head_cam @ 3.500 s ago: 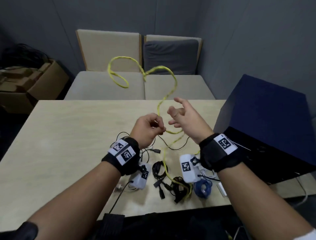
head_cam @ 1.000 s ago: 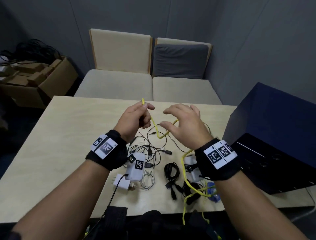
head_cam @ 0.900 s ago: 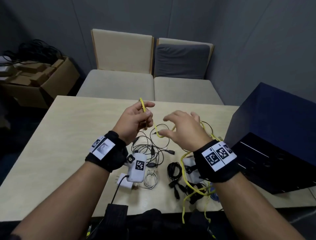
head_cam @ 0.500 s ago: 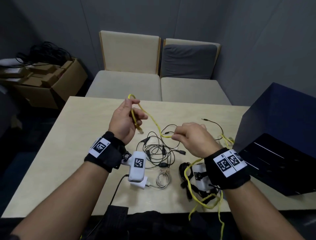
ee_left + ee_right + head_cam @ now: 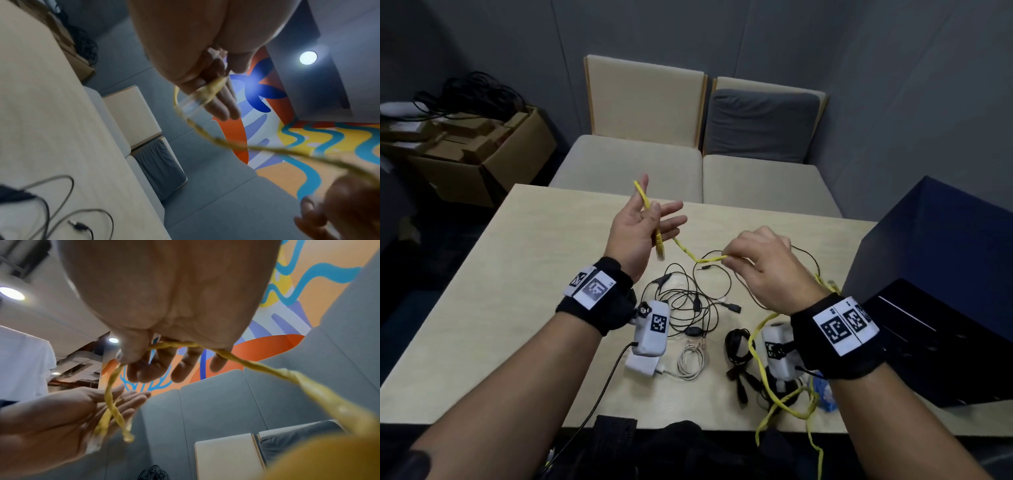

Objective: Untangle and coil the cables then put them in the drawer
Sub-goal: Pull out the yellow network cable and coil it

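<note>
Since half a second ago the left hand [image 5: 640,233] has uncurled from the thin yellow braided cable [image 5: 690,253]; its grip is now loose, palm up, fingers straight, the cable's plug end draped across them. Below lies the pale wooden surface [image 5: 493,301] with a tangle of thin black cables [image 5: 695,294] between the wrists. Just right, the right hand [image 5: 767,267] pinches the yellow cable between thumb and fingertips, the rest trailing under its wrist and off the near edge
</note>
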